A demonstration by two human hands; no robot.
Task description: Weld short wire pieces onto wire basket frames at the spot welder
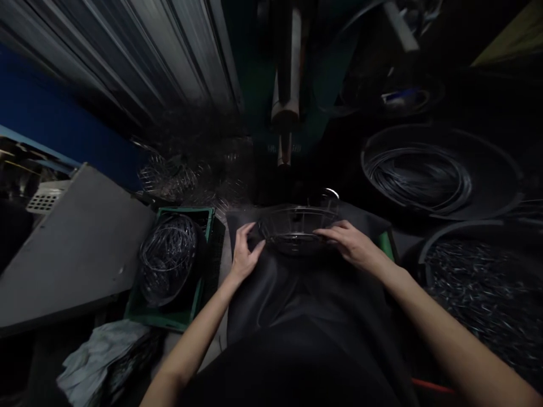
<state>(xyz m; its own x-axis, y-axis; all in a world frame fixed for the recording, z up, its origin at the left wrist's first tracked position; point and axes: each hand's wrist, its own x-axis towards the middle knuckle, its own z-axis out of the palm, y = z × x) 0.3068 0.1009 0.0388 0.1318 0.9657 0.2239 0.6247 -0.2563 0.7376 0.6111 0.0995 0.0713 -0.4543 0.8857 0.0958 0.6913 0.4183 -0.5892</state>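
Note:
Between my two hands is a round metal wire frame [298, 233], made of curved rings joined by short upright wires, held above my dark-covered lap. My left hand [246, 253] grips its left end, thumb below and fingers above. On the right side, my right hand [351, 244] pinches the frame's near ring with thumb and fingertips. Dim light hides the frame's far parts. Just beyond it, a machine's vertical metal rod [285, 150] points down, its lower surroundings lost in shadow.
On my left, a green crate [169, 323] holds a container of wire rings [167, 254]. A grey panel [80, 249] and a pale cloth [99, 356] lie farther left. To the right stand a tub with coiled wire [418, 178] and a tub of small metal pieces [479, 282].

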